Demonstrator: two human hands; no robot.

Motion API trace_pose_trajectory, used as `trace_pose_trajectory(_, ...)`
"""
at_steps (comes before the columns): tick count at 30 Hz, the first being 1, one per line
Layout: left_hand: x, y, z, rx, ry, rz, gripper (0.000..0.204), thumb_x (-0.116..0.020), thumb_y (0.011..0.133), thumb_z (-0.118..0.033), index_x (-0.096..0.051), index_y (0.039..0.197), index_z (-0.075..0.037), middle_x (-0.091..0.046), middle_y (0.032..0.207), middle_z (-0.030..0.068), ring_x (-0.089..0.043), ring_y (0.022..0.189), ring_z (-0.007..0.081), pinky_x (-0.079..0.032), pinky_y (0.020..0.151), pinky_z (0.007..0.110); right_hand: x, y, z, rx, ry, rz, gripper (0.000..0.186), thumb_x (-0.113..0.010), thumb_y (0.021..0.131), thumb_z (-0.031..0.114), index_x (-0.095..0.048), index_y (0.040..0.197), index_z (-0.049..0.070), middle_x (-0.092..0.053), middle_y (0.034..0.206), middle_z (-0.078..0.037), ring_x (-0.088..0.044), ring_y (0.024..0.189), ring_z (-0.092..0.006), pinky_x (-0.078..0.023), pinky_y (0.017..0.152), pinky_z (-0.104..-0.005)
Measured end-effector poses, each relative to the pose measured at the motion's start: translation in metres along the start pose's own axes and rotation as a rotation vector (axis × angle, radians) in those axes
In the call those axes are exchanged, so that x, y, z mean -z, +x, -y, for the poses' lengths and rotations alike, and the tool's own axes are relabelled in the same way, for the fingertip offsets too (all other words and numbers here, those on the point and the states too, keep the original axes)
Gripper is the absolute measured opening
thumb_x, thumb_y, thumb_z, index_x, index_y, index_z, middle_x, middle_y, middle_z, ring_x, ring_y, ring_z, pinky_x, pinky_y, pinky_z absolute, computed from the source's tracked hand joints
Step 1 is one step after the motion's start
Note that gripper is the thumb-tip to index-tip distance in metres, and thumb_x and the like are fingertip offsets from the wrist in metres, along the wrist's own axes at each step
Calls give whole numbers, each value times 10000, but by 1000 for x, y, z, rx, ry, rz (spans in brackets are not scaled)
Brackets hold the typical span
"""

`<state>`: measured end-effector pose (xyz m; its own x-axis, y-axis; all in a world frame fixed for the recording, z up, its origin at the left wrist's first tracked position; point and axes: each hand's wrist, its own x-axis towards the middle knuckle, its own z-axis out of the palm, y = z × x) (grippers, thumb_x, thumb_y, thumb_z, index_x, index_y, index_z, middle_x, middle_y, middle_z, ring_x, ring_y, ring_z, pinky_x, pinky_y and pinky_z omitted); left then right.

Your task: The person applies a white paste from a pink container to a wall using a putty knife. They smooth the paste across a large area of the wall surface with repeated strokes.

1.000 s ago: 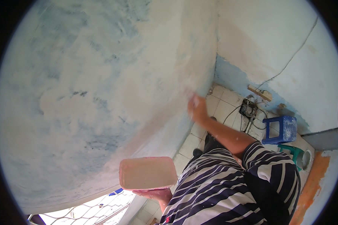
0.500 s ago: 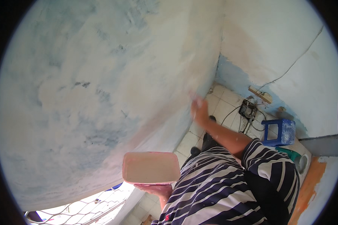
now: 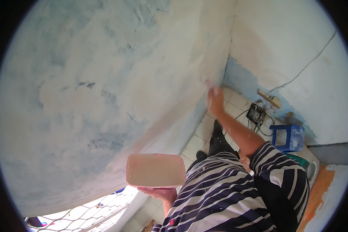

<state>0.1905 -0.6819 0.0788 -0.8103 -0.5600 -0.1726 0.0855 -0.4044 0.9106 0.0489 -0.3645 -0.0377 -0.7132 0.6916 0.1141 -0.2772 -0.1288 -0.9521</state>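
My left hand supports a rectangular pinkish plastic tub from below, with its fingers along the near side. A smooth cream surface, seemingly paste, shows inside its rim. My right hand is closed and raised close to the patchy wall, near the corner. Something small and pinkish sticks out past its fingers, too blurred to name. White smears mark the right hand and forearm. Pale coating covers much of the wall, with bluish patches and dark scuffs showing through.
A blue plastic stool stands on the tiled floor at the right. Left of it lies a dark electrical device with cables. A socket strip is on the adjoining wall, below a hanging wire. Metal mesh spans the opening at lower left.
My right hand has moved up and slightly right along the wall, toward the corner. The left hand still holds the tub in nearly the same place.
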Motion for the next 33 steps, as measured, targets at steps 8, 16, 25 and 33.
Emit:
trace_pose_trajectory(8, 26, 22, 45, -647, 459, 325, 567, -295, 1005, -527, -403, 1350, -89, -499, 1267, 78, -495, 1146, 227, -415, 985, 369, -27, 3, 0, 305, -482, 67, 249, -447, 957, 73, -588, 1129, -39, -598, 835, -75, -584, 812, -146, -455, 783, -247)
trace_pose_trajectory(16, -48, 3, 37, 70, -235, 532, 568, -315, 993, -522, -422, 1336, -83, -520, 1253, 109, -502, 1153, 267, -429, 982, 414, 67, -60, 148, 89, 9, 33, 356, -612, 943, 172, -487, 1249, 41, -559, 1175, -69, -576, 1033, -171, -515, 866, -317)
trace_pose_trajectory(25, -147, -75, 94, 874, -806, 867, 586, -346, 969, -532, -451, 1322, -76, -549, 1239, 154, -510, 1173, 330, -444, 982, 487, 117, -67, 245, 372, -126, 258, 383, -553, 875, -45, -482, 1252, -36, -572, 1191, -135, -573, 1067, -210, -464, 936, -352)
trace_pose_trajectory(33, -166, -155, 118, 1096, -752, 813, 599, -375, 946, -542, -458, 1331, -91, -545, 1254, 134, -524, 1155, 317, -453, 974, 474, 180, -62, 280, 131, -143, 259, 443, -531, 869, -61, -431, 1300, -41, -556, 1205, -138, -558, 1082, -201, -438, 963, -338)
